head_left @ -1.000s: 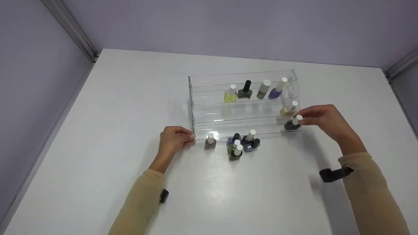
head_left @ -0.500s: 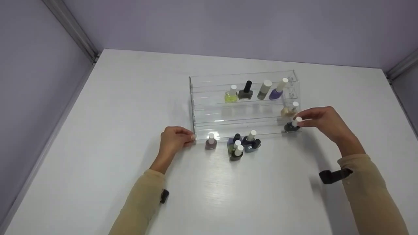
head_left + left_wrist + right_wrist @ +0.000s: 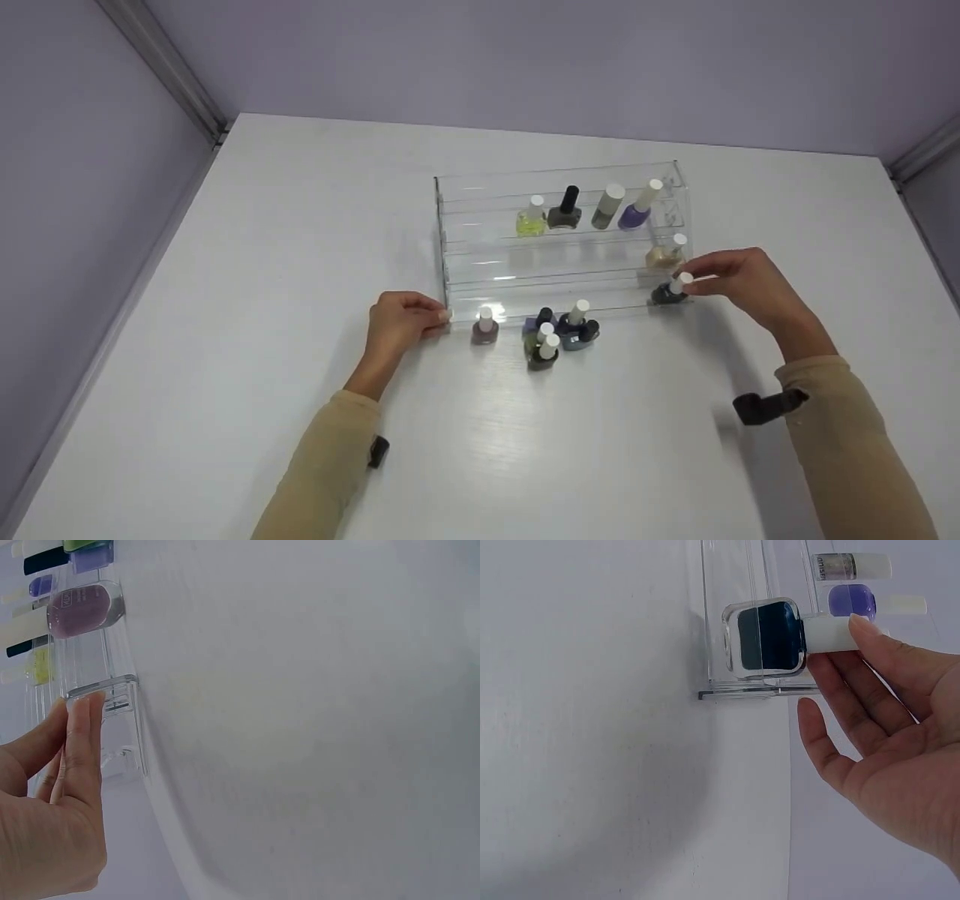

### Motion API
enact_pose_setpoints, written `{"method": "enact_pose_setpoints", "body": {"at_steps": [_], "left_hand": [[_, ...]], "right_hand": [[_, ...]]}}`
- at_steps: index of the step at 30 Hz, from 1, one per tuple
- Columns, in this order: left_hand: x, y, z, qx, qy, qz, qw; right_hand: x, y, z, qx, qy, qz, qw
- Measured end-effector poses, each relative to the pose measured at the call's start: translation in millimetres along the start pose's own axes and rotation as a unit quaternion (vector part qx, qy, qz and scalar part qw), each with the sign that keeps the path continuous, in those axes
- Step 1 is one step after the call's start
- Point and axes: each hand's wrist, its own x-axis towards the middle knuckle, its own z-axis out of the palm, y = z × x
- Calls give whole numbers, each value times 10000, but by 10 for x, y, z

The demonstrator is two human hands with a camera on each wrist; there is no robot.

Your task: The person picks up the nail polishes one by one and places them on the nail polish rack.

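The right hand [image 3: 746, 281] grips the white cap of a dark teal bottle [image 3: 667, 294] between thumb and fingers, at the right end of the front tier of a clear rack [image 3: 555, 289]; whether the bottle's base rests there cannot be told. Close behind it, one tier up, sits a cream bottle [image 3: 660, 259], near the fingers.

The left hand [image 3: 400, 324] pinches the rack's front left corner. Just beside it, before the rack's front edge, a mauve bottle [image 3: 485, 332] stands on the white table [image 3: 225, 315]. Farther right, a tight cluster of five bottles [image 3: 543, 355], with white and black caps, crowds the space before the rack's middle, between the two hands.

Higher on the rack, a row runs from left to right: a yellow bottle [image 3: 531, 224], a black-capped bottle [image 3: 565, 217], a slim white-capped bottle [image 3: 607, 206] and a purple bottle [image 3: 634, 217]. A lilac wall [image 3: 525, 67] rises behind the table.
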Motion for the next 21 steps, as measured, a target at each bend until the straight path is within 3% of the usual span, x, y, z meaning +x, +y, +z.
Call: {"method": "enact_pose_setpoints", "body": {"at_steps": [12, 21], "left_hand": [[-9, -11, -2, -163, -63, 196, 9997], [-7, -11, -4, -81, -22, 131, 9999]], "right_hand": [[19, -4, 25, -93, -45, -31, 9999], [18, -4, 30, -55, -113, -55, 9999]]}}
